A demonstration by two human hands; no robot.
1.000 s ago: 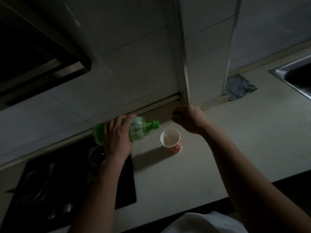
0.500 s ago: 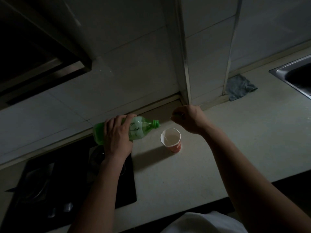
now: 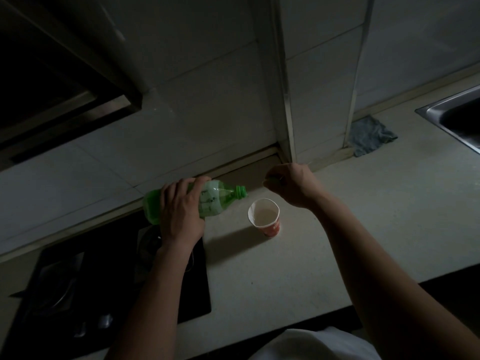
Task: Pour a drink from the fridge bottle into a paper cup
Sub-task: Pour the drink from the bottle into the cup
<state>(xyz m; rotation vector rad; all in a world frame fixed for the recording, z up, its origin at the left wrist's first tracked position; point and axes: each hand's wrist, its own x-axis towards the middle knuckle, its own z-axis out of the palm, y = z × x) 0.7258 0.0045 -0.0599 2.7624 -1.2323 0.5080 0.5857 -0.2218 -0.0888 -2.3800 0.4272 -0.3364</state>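
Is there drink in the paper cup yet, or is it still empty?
Partly filled. The paper cup stands upright on the counter with pale liquid showing well below its rim. The bottle is tipped beside it; no stream visible.

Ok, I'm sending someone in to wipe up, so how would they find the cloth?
Start at the steel sink on the right end of the pale counter. Left of it, a tiled column juts from the wall. The cloth lies crumpled at that column's foot, against the wall: the only soft blue-grey thing there, well away from the cup.

The cup [image 3: 265, 216] stood on the counter [image 3: 285, 268], right of the stove [image 3: 78, 281]; the cloth [image 3: 370, 136] lay behind, left of the sink [image 3: 457, 118].
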